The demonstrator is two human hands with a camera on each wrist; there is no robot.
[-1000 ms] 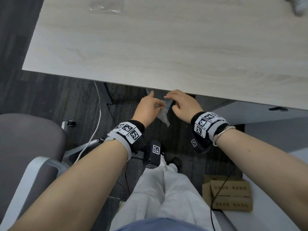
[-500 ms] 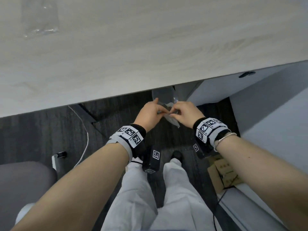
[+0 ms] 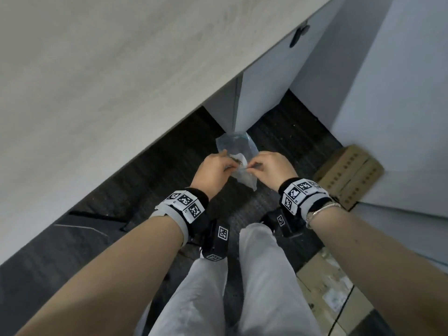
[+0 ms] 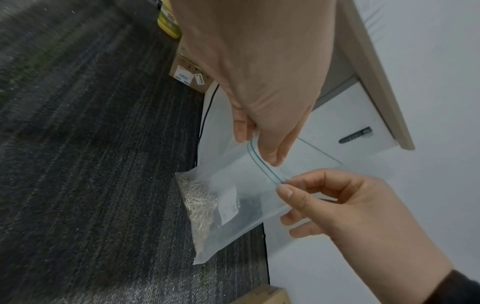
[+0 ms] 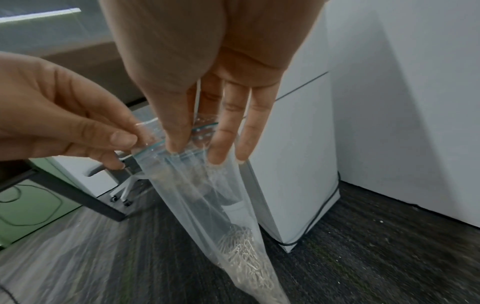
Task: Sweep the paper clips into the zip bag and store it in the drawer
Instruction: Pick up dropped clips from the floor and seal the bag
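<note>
My left hand point(image 3: 212, 171) and right hand point(image 3: 272, 169) each pinch the sealing strip of the zip bag point(image 4: 233, 207) above dark carpet point(image 3: 169, 166). Paper clips point(image 5: 246, 257) lie heaped in its bottom.

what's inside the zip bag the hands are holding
Inside the clear plastic zip bag, a heap of silver metal paper clips sits at the bottom. A white label and a dark patch show mid-bag; I cannot tell whether they are inside. Both hands pinch its blue zip strip.

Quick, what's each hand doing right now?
Left hand: pinches the zip bag's top edge.
Right hand: pinches the same zip strip.
</note>
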